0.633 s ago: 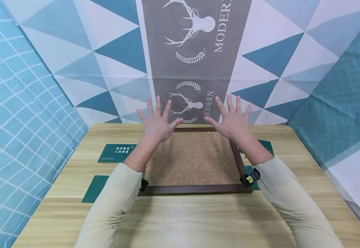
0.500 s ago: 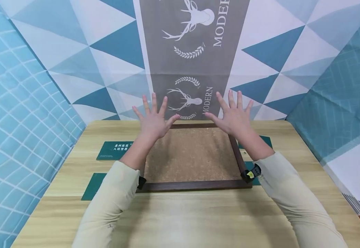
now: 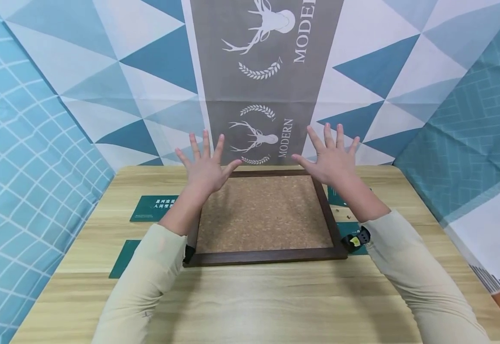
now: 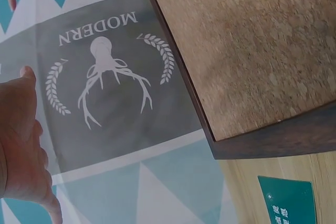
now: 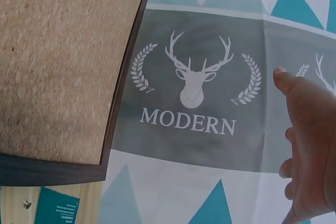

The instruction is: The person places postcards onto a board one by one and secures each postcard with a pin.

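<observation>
My left hand (image 3: 205, 173) is raised with fingers spread over the far left corner of a cork board (image 3: 264, 213) in a dark wooden frame. Opposite it, my right hand (image 3: 333, 163) is held up the same way above the far right corner. Neither hand holds anything. The left wrist view shows the left hand (image 4: 21, 140) at its left edge, well off the framed cork (image 4: 262, 40). In the right wrist view the right hand (image 5: 310, 145) appears at the right side, apart from the frame (image 5: 113, 103).
Green cards lie left of the board, one with white writing (image 3: 153, 209) and one plain (image 3: 123, 258). More green cards (image 3: 348, 229) lie on the right, partly under the right arm. A small metal pin (image 5: 26, 204) lies near them. A patterned cloth (image 3: 267, 71) stands behind the table (image 3: 250, 301).
The two hands have moved a little farther apart, the left one leftward and the right one rightward. Both stay spread. The head view has shifted slightly.
</observation>
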`<state>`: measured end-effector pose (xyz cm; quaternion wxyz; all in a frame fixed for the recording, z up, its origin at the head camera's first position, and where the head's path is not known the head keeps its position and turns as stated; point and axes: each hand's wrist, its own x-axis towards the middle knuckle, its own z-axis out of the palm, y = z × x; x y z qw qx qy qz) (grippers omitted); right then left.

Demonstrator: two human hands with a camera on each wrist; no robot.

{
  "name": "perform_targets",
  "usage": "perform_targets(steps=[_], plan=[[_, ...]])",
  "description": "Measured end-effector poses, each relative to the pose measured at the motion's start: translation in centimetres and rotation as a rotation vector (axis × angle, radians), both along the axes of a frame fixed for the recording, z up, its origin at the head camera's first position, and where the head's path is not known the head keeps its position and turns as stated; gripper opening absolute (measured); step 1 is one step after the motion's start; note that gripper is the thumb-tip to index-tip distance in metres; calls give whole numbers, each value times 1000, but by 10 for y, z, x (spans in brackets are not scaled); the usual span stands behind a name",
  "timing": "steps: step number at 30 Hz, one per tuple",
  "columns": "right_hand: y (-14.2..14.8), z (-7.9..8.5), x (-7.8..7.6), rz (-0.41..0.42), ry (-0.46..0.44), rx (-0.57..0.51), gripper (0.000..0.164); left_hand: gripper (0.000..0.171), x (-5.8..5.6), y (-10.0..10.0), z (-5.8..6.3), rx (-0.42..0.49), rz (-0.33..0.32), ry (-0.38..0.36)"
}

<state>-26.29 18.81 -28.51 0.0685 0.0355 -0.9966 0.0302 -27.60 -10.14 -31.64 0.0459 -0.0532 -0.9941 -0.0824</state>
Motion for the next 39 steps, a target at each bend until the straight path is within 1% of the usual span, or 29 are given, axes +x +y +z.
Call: perform_targets(steps=[4,10,11,15,21,27,32,39], plan=[[7,-1,1,-2,-7,6,89,83,-1,-2,-2,5,3,-3],[24,1,2,-19,0,21,90,83,-6,-1,-6,19,1,14],[27,2,2,-22,-2,19,90,83,-7,-1,-6,12,6,12],[37,2,2,-36,-8,17,90,84,-10,-1,-8,30,9,-6],[48,0,0,-43,-4,5,90,84,-14,-11,-13,37,15,0],[59,-4,1,-33,-31,-9,90,84,-13,-27,-22,71,22,-6],[70,-9,2,-33,-43,-31,90,82,-9,-35,-30,113,22,-1],[82,-21,4,-37,-24,-65,90,78,-4,-43,-40,188,35,19]])
